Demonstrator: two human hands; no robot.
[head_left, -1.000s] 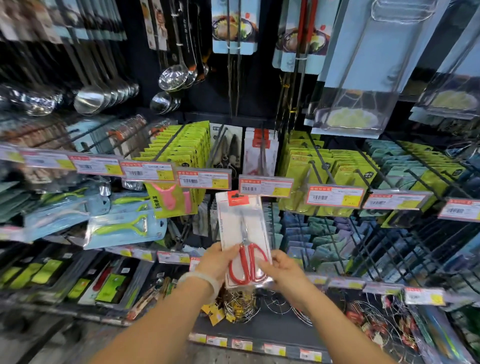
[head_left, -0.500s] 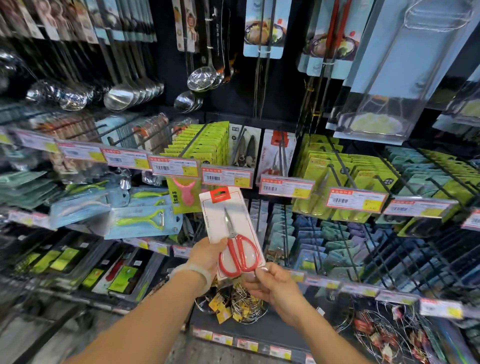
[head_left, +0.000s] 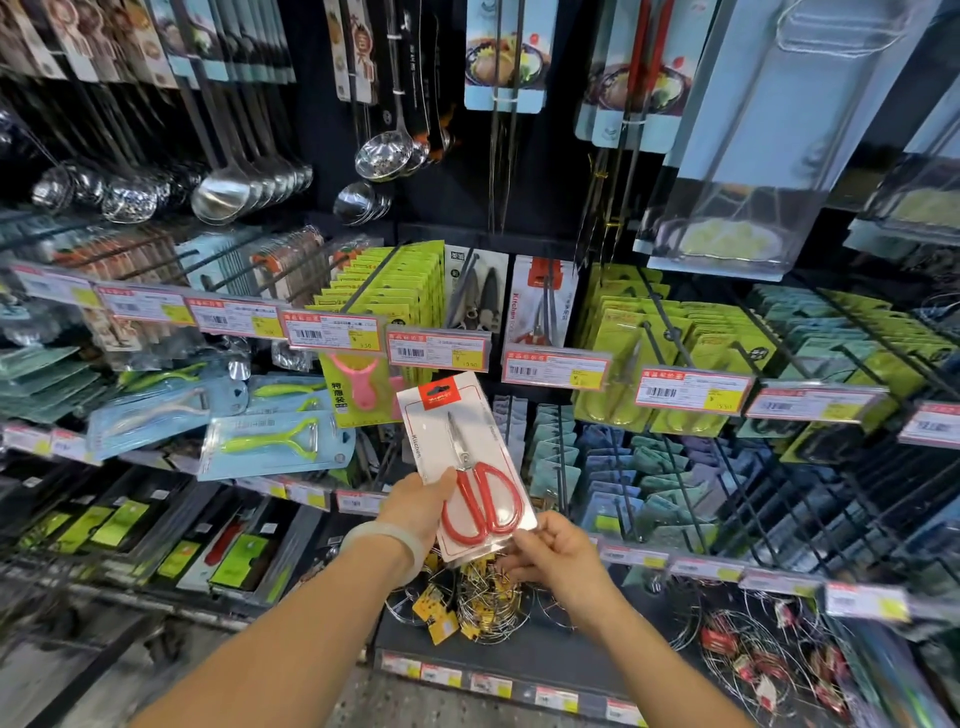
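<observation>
Your left hand (head_left: 421, 506) grips the white-carded blister pack of red-handled steel scissors (head_left: 467, 467) by its left edge, thumb across the front. Your right hand (head_left: 556, 551) pinches its lower right corner. The pack is held off the black display rack (head_left: 447, 218), just under the red-and-white price label (head_left: 439, 351), face towards you, probably for reading or rehanging.

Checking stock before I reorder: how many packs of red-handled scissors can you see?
2. The held pack is gripped by the left hand and right hand; the hanging pack is above, partly behind a price tag. More may hide behind it.
</observation>
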